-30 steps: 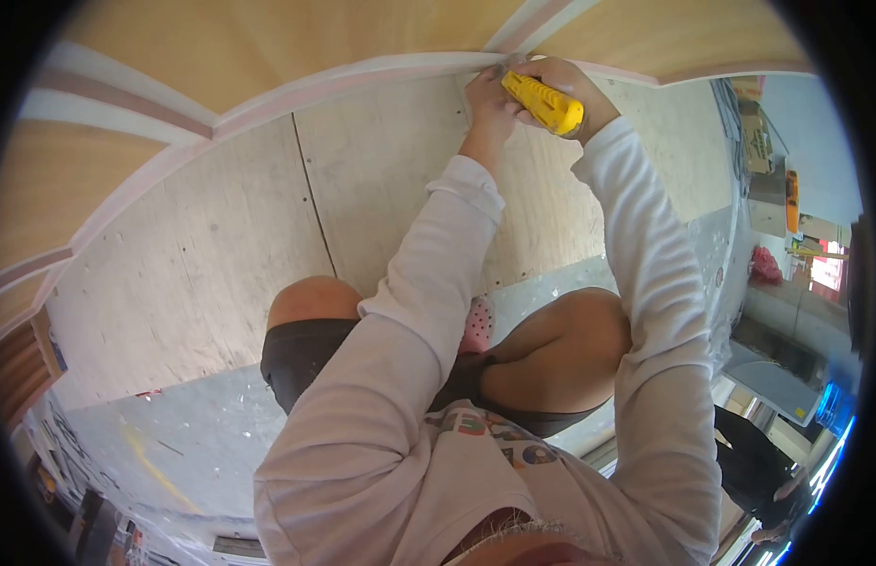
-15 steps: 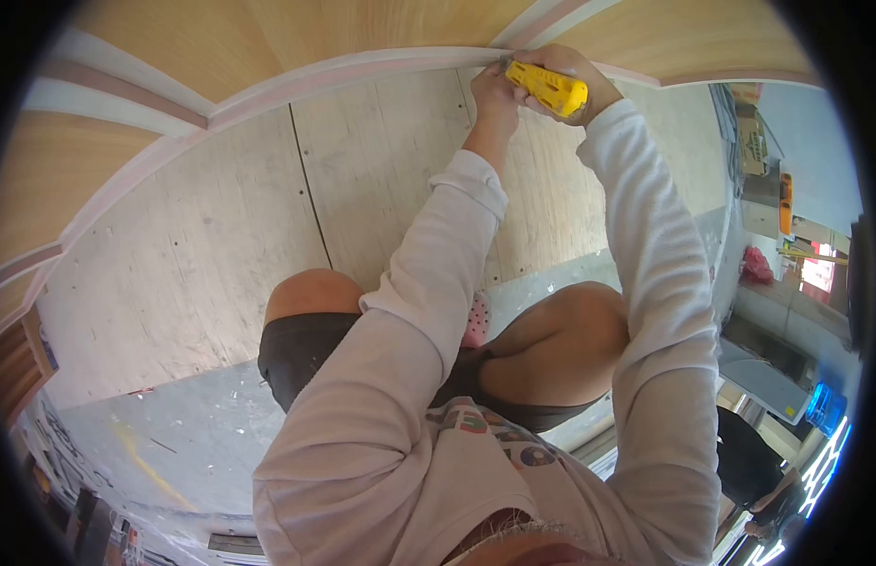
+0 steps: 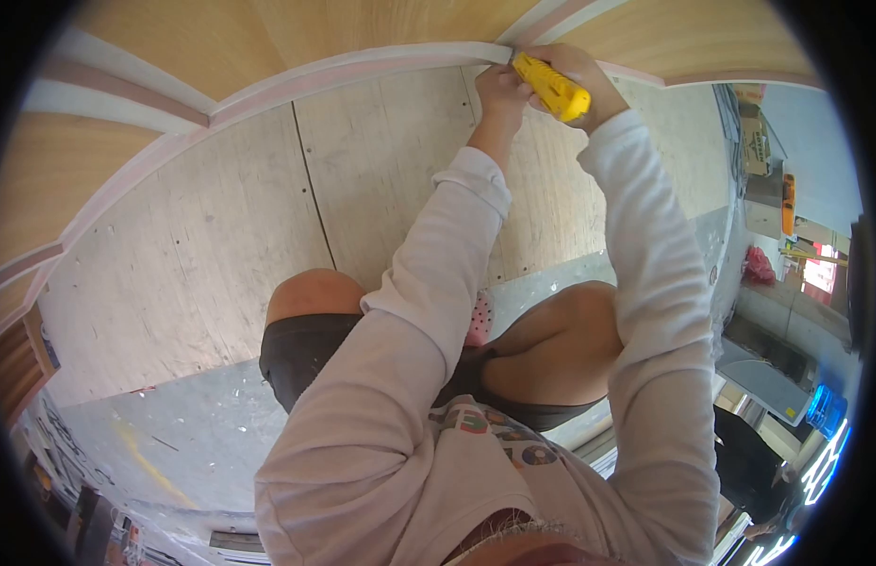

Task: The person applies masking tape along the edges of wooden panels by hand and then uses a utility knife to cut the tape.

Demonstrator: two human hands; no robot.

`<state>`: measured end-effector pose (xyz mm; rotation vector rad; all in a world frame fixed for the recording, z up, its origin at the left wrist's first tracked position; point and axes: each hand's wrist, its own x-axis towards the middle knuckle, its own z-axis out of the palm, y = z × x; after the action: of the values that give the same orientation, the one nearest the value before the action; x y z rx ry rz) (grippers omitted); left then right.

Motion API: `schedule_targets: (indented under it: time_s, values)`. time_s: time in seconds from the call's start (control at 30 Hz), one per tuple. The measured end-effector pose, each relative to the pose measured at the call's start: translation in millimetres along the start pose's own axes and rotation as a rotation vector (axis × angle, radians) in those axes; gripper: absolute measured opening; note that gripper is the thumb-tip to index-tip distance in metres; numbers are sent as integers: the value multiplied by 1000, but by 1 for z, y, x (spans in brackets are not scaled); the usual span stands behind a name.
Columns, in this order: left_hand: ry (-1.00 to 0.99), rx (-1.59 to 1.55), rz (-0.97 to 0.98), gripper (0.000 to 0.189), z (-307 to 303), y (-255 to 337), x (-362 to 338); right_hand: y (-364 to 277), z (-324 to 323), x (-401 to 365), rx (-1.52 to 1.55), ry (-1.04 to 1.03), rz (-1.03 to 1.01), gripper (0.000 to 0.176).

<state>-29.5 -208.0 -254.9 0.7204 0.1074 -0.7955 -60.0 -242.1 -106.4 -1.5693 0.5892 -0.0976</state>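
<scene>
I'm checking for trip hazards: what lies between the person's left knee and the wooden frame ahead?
In the head view, pale plywood crossed by a dark seam lies between the left knee and the wooden frame; no loose object shows there.

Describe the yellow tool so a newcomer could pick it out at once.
Find the wooden panelling across the top. Follow its pale lower edge to the right hand, gripping the yellow tool. Its bright colour stands out against the pale board and white sleeves.

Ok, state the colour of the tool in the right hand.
The tool in the right hand is mostly yellow, seen best in the head view.
</scene>
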Motion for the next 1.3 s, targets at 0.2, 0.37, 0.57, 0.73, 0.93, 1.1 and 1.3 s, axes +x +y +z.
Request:
schedule_targets:
  time_s: [0.2,0.37,0.57,0.73,0.93,1.1,1.3]
  values:
    - [-82,349,-52,19,17,7,-2,-42,-8,-63,-107,115,354,32]
    - [-117,430,-213,21,-20,3,-26,58,-66,-89,-678,219,359,38]
    - [-147,786,-395,22,-68,35,-54,210,-79,-95,-1238,270,252,44]
    - [-132,948,-282,27,-104,42,-61,176,-40,-92,-1406,430,-302,54]
    - [-18,750,-258,26,-124,55,-92,130,14,-66,-757,-161,-99,51]
    - [91,1437,82,52,-119,86,-114,82,47,-9,-794,167,-382,46]
    - [-153,2080,208,51,-121,133,-113,64,57,35,-1366,381,-523,46]
